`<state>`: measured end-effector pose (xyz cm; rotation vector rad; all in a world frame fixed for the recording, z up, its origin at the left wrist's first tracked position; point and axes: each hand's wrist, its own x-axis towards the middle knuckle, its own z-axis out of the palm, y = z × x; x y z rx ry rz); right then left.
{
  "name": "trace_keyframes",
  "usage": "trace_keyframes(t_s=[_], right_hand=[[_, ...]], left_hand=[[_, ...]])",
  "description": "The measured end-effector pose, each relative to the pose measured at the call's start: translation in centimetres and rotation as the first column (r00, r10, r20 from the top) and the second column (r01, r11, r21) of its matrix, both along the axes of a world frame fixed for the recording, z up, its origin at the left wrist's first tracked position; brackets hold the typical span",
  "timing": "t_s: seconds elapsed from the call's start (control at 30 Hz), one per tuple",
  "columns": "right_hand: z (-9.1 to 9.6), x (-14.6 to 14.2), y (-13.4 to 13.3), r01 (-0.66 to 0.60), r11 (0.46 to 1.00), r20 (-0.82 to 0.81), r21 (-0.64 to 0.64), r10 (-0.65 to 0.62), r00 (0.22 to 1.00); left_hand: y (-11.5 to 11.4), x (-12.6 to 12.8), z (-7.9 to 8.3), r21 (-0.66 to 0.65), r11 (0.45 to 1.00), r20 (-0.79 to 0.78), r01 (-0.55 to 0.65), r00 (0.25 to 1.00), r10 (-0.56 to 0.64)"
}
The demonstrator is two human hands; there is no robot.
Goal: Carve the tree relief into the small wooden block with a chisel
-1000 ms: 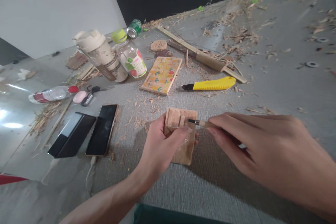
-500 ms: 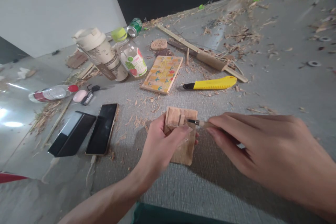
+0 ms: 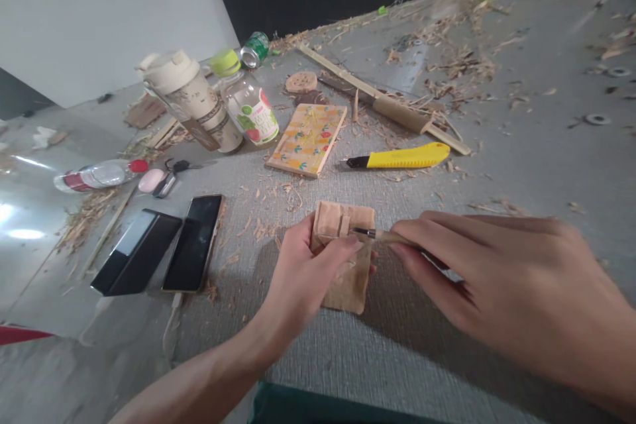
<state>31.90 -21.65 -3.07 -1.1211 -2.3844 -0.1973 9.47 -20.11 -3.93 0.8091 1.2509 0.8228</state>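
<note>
A small carved wooden block (image 3: 354, 283), with a raised strip near its far end, is gripped by my left hand (image 3: 309, 264). The left thumb lies across its top face, and fingertips show at its right edge. Pinched in my right hand (image 3: 477, 271) is a carving knife (image 3: 381, 234) with a pale handle and a short metal blade. Its tip touches or hovers just over the block beside the raised strip and the left thumb; I cannot tell which. Wood shavings (image 3: 265, 228) lie on the cloth left of the block.
Beyond the block lie a yellow utility knife (image 3: 408, 157) and a patterned board (image 3: 308, 139). A phone (image 3: 193, 244) and a black case (image 3: 136, 253) are at left. Farther back stand a tumbler (image 3: 191, 103) and a clear bottle (image 3: 250, 109), near wooden strips (image 3: 400, 112).
The knife tip has shifted very slightly left on the block. Both hands keep their grips, and the surrounding things stay where they were.
</note>
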Motion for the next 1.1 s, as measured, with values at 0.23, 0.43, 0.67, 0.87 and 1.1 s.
trace_keyframes(t_s=[0.23,0.43,0.67,0.87,1.1], right_hand=[[0.06,-0.02,-0.06,-0.006,1.0,0.006,0.012,0.006,1.0],[-0.29,0.03,-0.1,0.006,1.0,0.022,0.011,-0.007,1.0],[-0.2,-0.22,-0.35,-0.023,0.999,-0.025,-0.034,0.023,0.999],[-0.04,-0.53,-0.18,-0.052,0.996,-0.07,-0.074,0.047,0.996],[-0.05,-0.43,-0.18,-0.055,0.99,-0.119,-0.127,0.04,0.992]], left_hand=[[0.07,0.06,0.24,-0.001,1.0,0.037,0.01,0.999,-0.01],[0.04,0.09,0.37,-0.014,1.0,0.025,0.008,1.0,-0.008],[-0.23,0.23,0.62,0.048,0.999,-0.061,0.023,0.998,-0.02],[-0.43,0.3,0.65,0.083,0.996,-0.113,0.016,0.994,-0.007],[-0.36,0.31,0.64,0.055,0.998,-0.122,-0.019,0.992,0.026]])
